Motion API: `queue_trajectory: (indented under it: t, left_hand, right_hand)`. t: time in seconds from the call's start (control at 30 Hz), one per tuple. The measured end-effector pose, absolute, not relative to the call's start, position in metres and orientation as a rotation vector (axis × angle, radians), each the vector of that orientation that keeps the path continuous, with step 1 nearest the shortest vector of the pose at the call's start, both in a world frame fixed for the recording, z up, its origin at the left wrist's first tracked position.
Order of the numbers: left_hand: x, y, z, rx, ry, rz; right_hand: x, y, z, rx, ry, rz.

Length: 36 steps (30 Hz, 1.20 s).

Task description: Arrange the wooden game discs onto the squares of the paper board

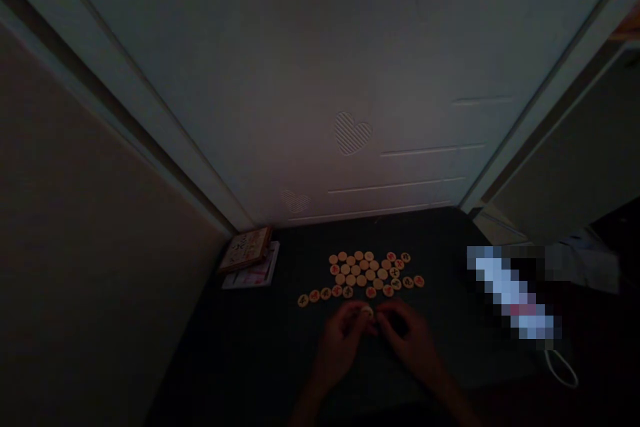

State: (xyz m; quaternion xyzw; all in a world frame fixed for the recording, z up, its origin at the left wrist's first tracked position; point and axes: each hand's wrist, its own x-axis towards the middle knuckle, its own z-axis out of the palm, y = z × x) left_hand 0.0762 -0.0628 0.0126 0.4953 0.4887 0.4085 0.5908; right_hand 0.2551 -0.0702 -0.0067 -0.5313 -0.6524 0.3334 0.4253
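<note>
Fingers of our left hand [340, 340] curl narrowly around a pale round disc [367, 311] at bottom centre of the frame, though the dim light hides how firmly they hold it. Our right hand [407, 340] reaches in from the lower right, its fingertips [384, 317] narrowly curled just beside the disc; we cannot tell whether they touch it. The disc lies between both hands, nearer the left, and its round shape gives no long axis. Just above it sits a close cluster of xiangqi pieces [365, 273], with a row of pieces [325, 293] to its lower left. Further up the dark table [440, 347], at its upper left, a small box [245, 249] rests on papers [255, 275].
</note>
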Motion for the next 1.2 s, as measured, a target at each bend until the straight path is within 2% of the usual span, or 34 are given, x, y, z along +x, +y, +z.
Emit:
queue_trajectory:
  t: [1.2]
  left_hand:
    - [0.0801, -0.0711, 0.0174, 1.464, 1.153, 0.879]
  right_hand:
    - [0.2558, -0.0711, -0.0003, -1.331, -1.569, 0.94]
